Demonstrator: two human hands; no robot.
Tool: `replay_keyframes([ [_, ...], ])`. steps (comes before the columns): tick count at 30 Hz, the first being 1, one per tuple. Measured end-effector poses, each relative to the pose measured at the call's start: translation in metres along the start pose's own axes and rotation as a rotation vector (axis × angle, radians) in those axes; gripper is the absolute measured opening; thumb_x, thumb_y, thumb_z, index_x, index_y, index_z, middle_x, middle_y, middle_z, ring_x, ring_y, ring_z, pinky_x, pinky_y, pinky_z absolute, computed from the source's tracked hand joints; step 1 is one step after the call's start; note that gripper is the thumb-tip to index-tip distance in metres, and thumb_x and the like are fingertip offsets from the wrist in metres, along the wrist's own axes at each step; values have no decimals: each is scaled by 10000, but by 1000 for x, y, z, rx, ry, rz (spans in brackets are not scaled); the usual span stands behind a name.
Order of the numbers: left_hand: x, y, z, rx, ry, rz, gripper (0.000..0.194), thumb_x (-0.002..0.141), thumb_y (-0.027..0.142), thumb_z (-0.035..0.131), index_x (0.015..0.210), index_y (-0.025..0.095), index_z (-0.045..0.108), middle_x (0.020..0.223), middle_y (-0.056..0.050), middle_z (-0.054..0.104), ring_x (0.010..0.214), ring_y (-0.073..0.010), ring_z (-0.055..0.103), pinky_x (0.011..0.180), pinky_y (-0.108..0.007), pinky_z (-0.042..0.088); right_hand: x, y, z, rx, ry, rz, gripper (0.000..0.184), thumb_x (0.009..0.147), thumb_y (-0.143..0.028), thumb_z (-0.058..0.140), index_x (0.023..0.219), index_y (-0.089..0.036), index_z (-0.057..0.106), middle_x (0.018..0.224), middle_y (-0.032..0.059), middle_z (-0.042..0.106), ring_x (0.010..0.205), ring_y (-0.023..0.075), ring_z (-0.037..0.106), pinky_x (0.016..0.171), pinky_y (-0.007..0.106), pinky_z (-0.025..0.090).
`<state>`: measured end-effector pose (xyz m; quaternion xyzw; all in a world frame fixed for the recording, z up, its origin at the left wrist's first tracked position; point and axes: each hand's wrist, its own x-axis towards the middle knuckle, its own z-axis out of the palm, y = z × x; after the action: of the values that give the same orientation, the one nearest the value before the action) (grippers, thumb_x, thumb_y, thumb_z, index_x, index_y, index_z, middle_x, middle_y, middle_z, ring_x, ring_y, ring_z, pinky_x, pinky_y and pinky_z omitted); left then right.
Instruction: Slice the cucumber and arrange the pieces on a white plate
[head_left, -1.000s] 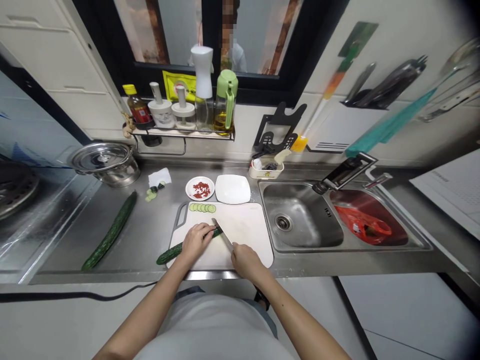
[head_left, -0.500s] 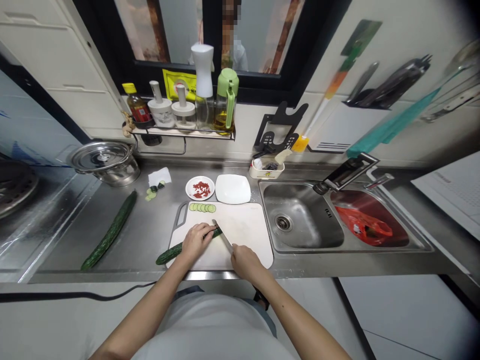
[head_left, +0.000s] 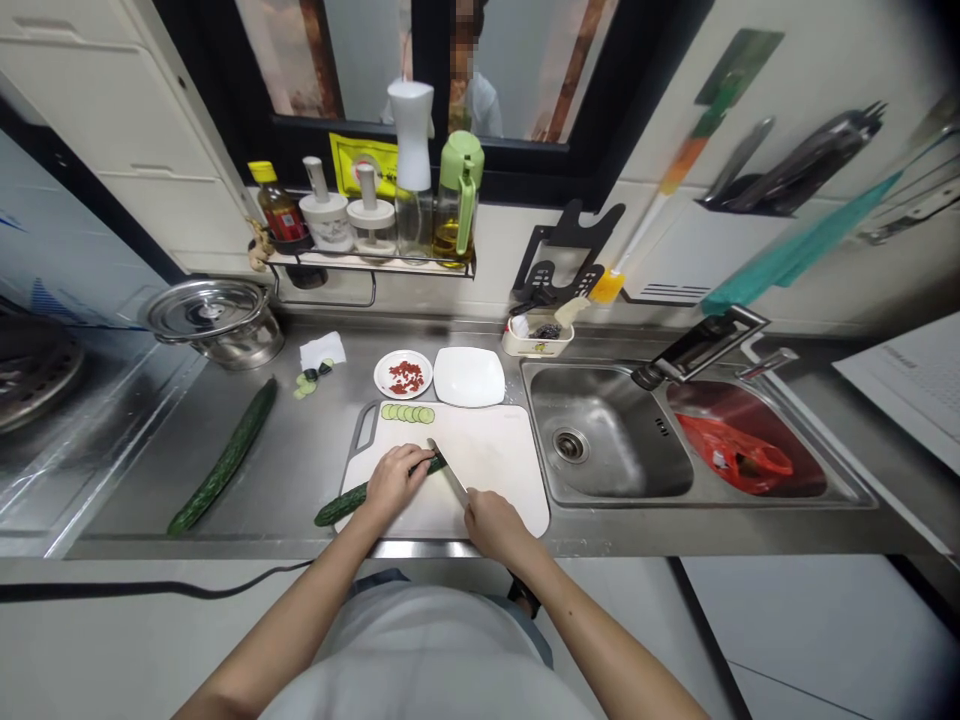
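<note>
On the white cutting board (head_left: 495, 440) lies a dark green cucumber (head_left: 341, 505), its left end reaching past the board's edge. My left hand (head_left: 396, 482) is closed over the cucumber near its right end, fingers curled beside the blade. My right hand (head_left: 495, 522) grips the handle of a kitchen knife (head_left: 450, 472); the blade slants up and left against the cucumber's right end. Several cucumber slices (head_left: 407, 413) lie overlapped in a row at the board's upper left. Behind the board stand a plate with red bits (head_left: 386, 385) and a white square dish (head_left: 469, 376).
A second cucumber (head_left: 225, 455) rests on the steel counter to the left, near a lidded pot (head_left: 240, 340) and cucumber scraps (head_left: 304, 384). The sink (head_left: 611, 440), holding a red bag (head_left: 735, 455) in its right basin, is at right. Seasoning bottles stand on a rack (head_left: 375, 262).
The whole view has shifted slightly as the head moved. Both hands, the knife and the cucumber keep nearly the same places on the board.
</note>
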<state>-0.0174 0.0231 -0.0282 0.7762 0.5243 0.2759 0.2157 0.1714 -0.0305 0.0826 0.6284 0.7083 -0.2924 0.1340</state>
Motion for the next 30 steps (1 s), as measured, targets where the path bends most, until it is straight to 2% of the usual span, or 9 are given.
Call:
replay_keyframes([
  [11, 0, -2, 0, 3, -4, 6, 238, 916, 281, 501, 1063, 268, 688, 1002, -33, 680, 951, -181, 598, 874, -324, 467, 18, -8, 2, -34, 29, -18, 321, 900, -123, 372, 1120, -98, 604, 1028, 169, 677, 975, 233, 635, 753, 282, 418],
  [22, 0, 0, -1, -8, 2, -1, 233, 912, 280, 509, 1056, 263, 692, 1009, -32, 689, 961, -179, 602, 892, -321, 469, 7, -5, 2, -41, -3, 2, 329, 893, -112, 379, 1132, -96, 606, 1051, 181, 673, 997, 240, 638, 777, 298, 443],
  [30, 0, -1, 0, 4, -4, 0, 232, 912, 278, 505, 1055, 260, 687, 1006, -30, 686, 955, -183, 601, 889, -328, 466, 19, -8, 5, -54, 24, -20, 345, 886, -91, 361, 1122, -90, 612, 1043, 186, 675, 1013, 240, 635, 802, 298, 448],
])
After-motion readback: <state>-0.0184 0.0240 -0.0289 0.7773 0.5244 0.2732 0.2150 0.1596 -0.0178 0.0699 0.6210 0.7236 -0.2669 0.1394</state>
